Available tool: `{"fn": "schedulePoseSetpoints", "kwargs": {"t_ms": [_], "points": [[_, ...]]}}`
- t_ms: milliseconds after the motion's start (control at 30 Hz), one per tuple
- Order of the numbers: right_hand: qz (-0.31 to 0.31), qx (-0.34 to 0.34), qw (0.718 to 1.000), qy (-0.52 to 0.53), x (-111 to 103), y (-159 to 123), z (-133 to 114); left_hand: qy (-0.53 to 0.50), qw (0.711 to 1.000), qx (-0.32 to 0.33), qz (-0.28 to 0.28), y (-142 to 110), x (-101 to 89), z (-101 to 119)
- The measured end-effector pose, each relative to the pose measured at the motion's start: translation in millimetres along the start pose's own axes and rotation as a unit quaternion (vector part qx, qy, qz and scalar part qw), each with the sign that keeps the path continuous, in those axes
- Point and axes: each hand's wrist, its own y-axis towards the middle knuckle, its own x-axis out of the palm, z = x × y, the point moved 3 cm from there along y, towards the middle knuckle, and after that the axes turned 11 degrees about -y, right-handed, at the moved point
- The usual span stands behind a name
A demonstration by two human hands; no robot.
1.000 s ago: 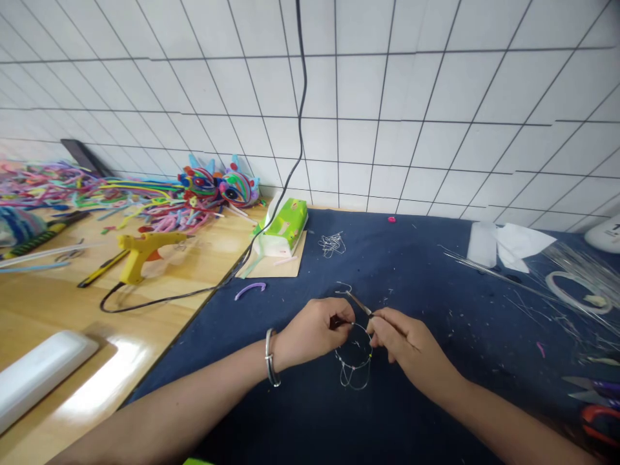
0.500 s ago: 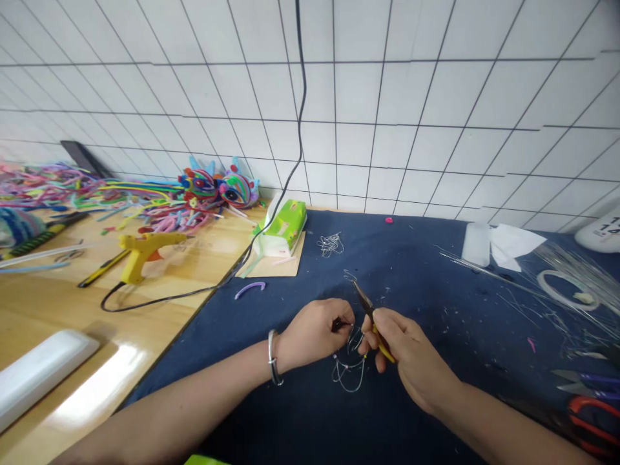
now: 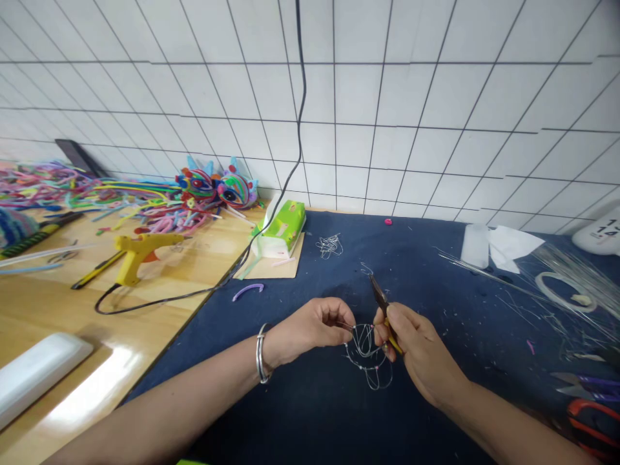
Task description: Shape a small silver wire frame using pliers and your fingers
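Observation:
Between my hands hangs a looped wire piece point(image 3: 367, 367) with small pink and pale beads along it. My left hand point(image 3: 317, 329), with silver bangles at its wrist, pinches the left side of this wire between thumb and fingers. Closed round yellow-handled pliers point(image 3: 379, 296), my right hand point(image 3: 416, 339) points their dark jaws up and to the left. Its fingers also lie against the right side of the wire loops. Just beyond the plier tips are thin bits of wire point(image 3: 367, 267); whether the jaws touch them I cannot tell.
A wire heap point(image 3: 330, 246) lies on the dark cloth near a green tissue pack point(image 3: 287, 226). Purple-handled scissors point(image 3: 591, 386) and long straight wires point(image 3: 576, 278) are at the right. A yellow glue gun point(image 3: 138, 255) stands on the wooden table, its cord crossing to the cloth.
My right hand and the pliers have shifted a little to the right. The wire piece has turned and spread, showing more loops and beads. My left thumb now shows on the wire.

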Motion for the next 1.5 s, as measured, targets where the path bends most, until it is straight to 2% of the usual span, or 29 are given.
{"fn": "schedulePoseSetpoints", "kwargs": {"t_ms": [200,467,600,800,900,1033,1167,1300,1500], "points": [[0.010,-0.009,1.000,-0.002,-3,0,1,-0.045,0.996,-0.067,0.027,0,0.9,-6],[0.016,-0.038,0.998,-0.036,-4,0,3,-0.132,0.986,-0.096,0.016,0,4.6,-14],[0.023,-0.050,0.993,-0.108,-5,0,-3,-0.132,0.987,-0.091,0.029,-2,6.8,-13],[0.020,-0.072,0.971,-0.229,-9,0,-12,-0.062,0.994,-0.059,0.064,-2,1.2,-5],[0.031,-0.102,0.960,-0.258,-12,2,-13,-0.033,0.995,-0.054,0.074,-2,-0.9,-2],[0.030,-0.103,0.953,-0.284,-16,5,-12,0.006,0.995,-0.046,0.091,-1,-2.4,4],[0.022,-0.103,0.939,-0.328,-19,6,-12,0.057,0.994,0.002,0.090,1,-6.0,11],[0.028,-0.108,0.909,-0.402,-23,8,-13,0.157,0.982,0.036,0.101,-1,-13.9,15],[0.039,-0.139,0.844,-0.517,-31,12,-11,0.277,0.954,0.070,0.092,-11,-18.7,28]]}}
